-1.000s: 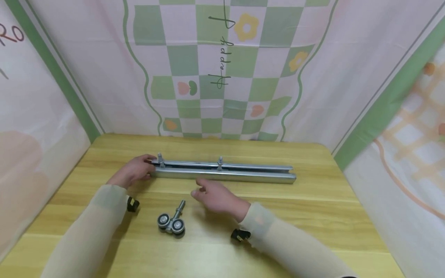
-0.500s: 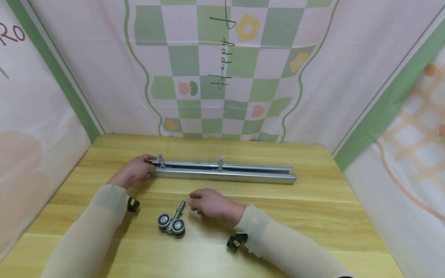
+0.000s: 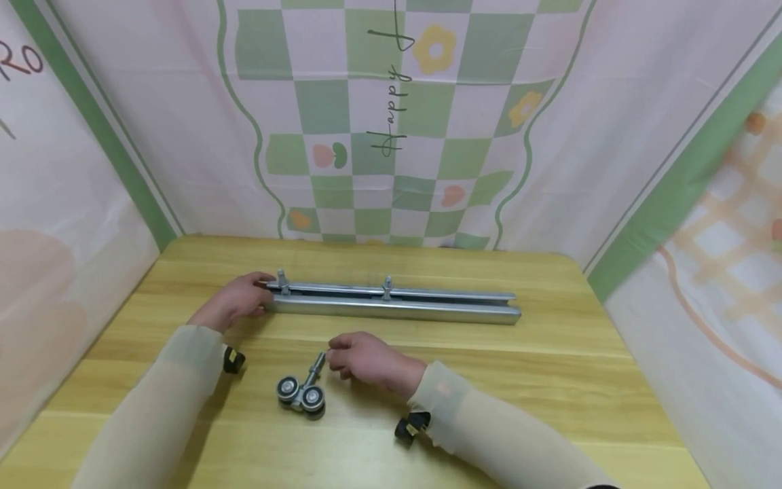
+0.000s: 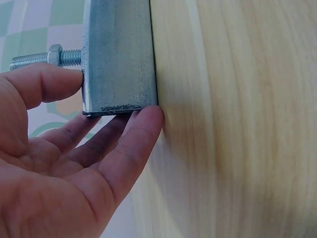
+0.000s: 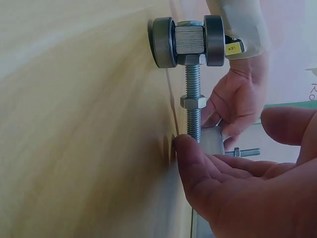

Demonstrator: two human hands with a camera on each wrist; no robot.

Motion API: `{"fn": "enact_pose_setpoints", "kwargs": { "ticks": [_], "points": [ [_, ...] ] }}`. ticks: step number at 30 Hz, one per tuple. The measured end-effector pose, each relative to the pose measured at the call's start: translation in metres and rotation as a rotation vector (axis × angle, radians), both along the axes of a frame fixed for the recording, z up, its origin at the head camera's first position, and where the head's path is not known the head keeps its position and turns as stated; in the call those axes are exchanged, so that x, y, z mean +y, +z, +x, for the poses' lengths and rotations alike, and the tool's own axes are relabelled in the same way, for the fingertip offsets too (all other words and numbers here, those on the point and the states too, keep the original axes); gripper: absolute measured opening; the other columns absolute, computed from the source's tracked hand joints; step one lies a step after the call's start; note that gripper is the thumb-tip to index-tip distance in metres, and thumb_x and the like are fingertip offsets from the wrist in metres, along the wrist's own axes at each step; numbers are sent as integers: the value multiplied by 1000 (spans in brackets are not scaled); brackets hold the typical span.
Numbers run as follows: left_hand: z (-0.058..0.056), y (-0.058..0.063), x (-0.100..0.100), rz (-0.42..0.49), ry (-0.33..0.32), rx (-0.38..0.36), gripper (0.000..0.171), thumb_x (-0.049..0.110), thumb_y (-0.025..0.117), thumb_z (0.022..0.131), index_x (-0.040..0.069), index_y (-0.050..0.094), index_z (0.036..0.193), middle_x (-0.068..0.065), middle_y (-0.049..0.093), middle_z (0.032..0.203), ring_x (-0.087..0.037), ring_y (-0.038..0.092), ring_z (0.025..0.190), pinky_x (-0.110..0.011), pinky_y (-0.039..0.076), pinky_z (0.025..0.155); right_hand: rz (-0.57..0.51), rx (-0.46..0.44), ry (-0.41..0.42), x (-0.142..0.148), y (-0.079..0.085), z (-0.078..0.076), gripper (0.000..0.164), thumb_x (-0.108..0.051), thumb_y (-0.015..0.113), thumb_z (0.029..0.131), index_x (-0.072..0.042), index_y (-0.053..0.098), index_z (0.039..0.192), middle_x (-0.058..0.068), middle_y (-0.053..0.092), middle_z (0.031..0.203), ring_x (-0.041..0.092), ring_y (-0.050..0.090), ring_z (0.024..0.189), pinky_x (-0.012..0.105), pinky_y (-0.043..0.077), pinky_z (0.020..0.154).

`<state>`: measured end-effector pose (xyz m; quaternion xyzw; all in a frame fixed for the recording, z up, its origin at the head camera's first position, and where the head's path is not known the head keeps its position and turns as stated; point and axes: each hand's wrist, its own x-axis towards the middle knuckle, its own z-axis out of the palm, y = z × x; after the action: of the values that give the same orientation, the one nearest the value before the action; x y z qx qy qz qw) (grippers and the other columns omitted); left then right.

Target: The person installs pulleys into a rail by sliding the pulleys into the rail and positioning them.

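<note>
A galvanised steel track [image 3: 427, 312] lies lengthwise across the table, its slot facing up. My left hand [image 3: 240, 297] grips the track's left end; in the left wrist view the thumb is on the upper edge of the track [image 4: 120, 54] and the other fingers are around the cut end. Two threaded bolts stand up from the slot, one bolt [image 3: 282, 281] beside this hand and another bolt [image 3: 387, 288] near mid-track. Nearer the front lies a loose trolley roller [image 3: 301, 395] with a nut on its bolt. My right hand [image 3: 369, 360] is by the bolt's tip, thumb spread away from the fingers.
The wooden table [image 3: 519, 407] has a patterned curtain [image 3: 415, 109] hanging behind its back edge, with more cloth at both sides. Black wrist cameras, such as the left one [image 3: 233, 359], sit under the cuffs.
My right hand has moved from the track's front side toward me and slightly left, to the loose roller's bolt tip. The left hand, track and roller stay in place.
</note>
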<state>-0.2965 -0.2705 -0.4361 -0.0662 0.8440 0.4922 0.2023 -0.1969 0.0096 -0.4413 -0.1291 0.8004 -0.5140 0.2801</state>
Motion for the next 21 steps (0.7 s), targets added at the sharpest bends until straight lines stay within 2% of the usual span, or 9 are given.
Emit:
{"fn": "enact_pose_setpoints", "kwargs": {
  "ticks": [5, 15, 21],
  "points": [
    [-1, -1, -1, -5, -3, -2, 59, 8, 54, 97, 4, 34, 152, -24, 37, 147, -34, 49, 118, -38, 51, 90, -48, -55, -31, 0, 0, -1, 47, -23, 60, 99, 3, 53, 138, 9, 68, 109, 26, 66, 94, 44, 52, 88],
    [0, -3, -2, 8, -23, 23, 58, 8, 54, 97, 2, 34, 152, -25, 37, 146, -32, 50, 113, -38, 52, 87, -287, -226, -156, -7, -4, -3, 41, -10, 60, 97, 10, 52, 132, 18, 67, 109, 36, 65, 101, 44, 55, 85],
    [0, -1, -2, 4, -22, 17, 58, 9, 53, 97, 3, 34, 152, -25, 37, 146, -33, 50, 114, -38, 52, 88, -427, -400, -236, -11, -6, -4, 40, -6, 57, 96, 9, 50, 133, 23, 64, 112, 40, 65, 100, 48, 56, 84]
  ]
}}
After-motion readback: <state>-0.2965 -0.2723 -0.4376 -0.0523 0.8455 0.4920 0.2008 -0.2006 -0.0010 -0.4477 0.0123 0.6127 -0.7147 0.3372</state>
